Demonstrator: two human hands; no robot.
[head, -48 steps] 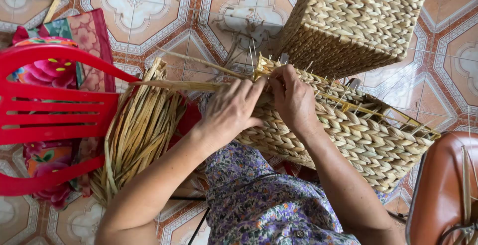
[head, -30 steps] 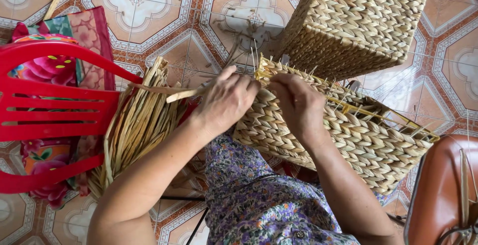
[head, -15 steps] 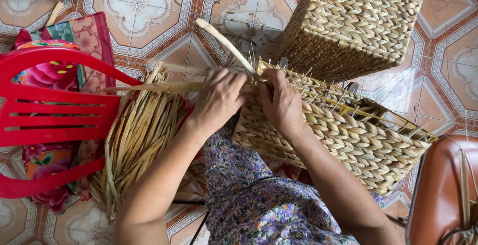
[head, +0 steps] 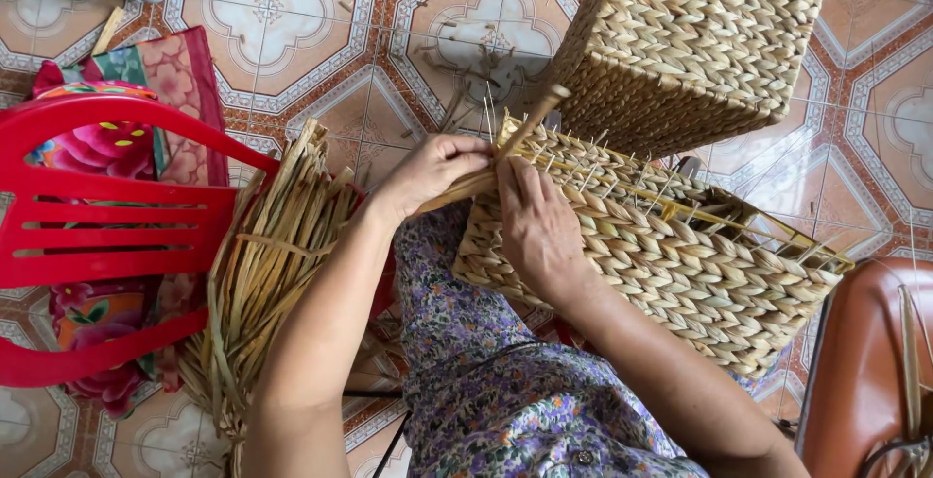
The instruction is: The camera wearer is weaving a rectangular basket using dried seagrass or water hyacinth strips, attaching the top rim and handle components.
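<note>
Head view shows our left hand [head: 432, 172] and right hand [head: 533, 225] pinching a straw strand [head: 530, 120] at the half-woven basket [head: 671, 255] on our lap; overtightening could snap it.

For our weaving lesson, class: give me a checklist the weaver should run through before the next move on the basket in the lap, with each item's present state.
1. Left hand grips the strand: ok.
2. Right hand steadies the unfinished basket at its rim: ok.
3. Strand free of the finished basket behind: cannot tell, its tip lies close.
4. Spare bundle of strands lies beside the left arm: ok.
5. Red chair is apart from the left elbow: ok.
</note>
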